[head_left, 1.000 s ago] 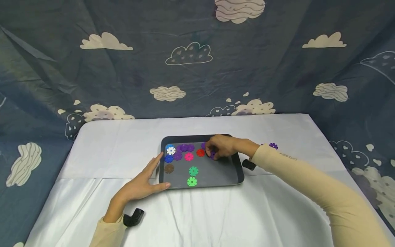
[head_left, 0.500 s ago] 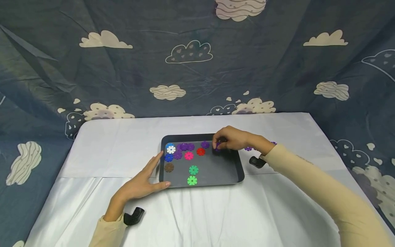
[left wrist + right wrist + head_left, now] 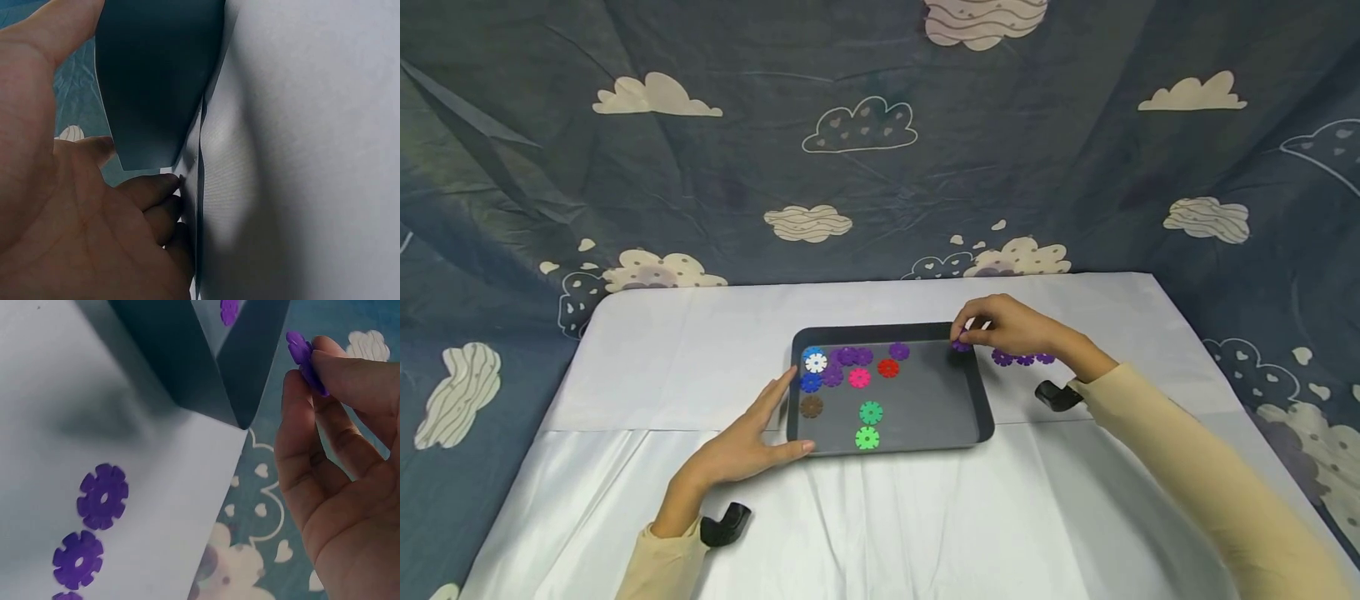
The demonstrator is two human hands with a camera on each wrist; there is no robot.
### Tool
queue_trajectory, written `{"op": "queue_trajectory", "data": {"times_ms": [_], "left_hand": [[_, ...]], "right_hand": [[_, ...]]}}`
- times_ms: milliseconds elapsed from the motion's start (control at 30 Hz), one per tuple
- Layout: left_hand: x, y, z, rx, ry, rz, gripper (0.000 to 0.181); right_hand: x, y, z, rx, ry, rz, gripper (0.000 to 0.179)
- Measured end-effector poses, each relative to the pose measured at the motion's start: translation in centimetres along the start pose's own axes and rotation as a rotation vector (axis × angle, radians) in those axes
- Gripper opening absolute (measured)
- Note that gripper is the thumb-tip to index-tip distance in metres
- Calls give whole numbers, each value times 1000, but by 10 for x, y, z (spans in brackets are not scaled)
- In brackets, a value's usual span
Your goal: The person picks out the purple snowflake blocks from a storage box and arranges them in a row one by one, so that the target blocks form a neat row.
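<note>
Work with the discs looks partway through: taking the tray (image 3: 917, 417) in the head view as the clock, a row of at least 3 loose purple discs (image 3: 1025, 360) lies on the white cloth (image 3: 925, 517) towards 3 o'clock, while a purple cluster (image 3: 847, 358) at 10 o'clock and 1 lone purple disc (image 3: 898, 352) at 12 o'clock sit inside the tray. The cluster overlaps, so its count is hard to tell. Other colours, such as the red disc (image 3: 888, 368) and 2 green discs (image 3: 870, 414) at 7 o'clock, share the tray floor. The right hand (image 3: 1015, 325) is at the 2 o'clock corner, forearm slanting in from 4 o'clock, thumb and fingertips pinching 1 held disc (image 3: 300, 351), also purple, clear of the tray. The left hand (image 3: 737, 452), at 8 o'clock, is spread, thumb and forefinger at the rim, presumably steadying it.
</note>
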State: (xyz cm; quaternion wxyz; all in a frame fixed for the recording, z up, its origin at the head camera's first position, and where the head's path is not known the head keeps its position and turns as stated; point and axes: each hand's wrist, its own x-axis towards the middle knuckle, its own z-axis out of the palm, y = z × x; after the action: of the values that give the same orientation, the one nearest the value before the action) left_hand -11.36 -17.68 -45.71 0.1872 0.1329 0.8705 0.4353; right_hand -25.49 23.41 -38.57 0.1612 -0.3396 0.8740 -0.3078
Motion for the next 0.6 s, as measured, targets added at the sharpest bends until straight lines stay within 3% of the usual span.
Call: {"op": "queue_trajectory", "data": {"times_ms": [600], "left_hand": [[-1,1,-1,-6,-6,-11,106]], "right_hand": [[-38,32,-5,86,133,182,15]]}}
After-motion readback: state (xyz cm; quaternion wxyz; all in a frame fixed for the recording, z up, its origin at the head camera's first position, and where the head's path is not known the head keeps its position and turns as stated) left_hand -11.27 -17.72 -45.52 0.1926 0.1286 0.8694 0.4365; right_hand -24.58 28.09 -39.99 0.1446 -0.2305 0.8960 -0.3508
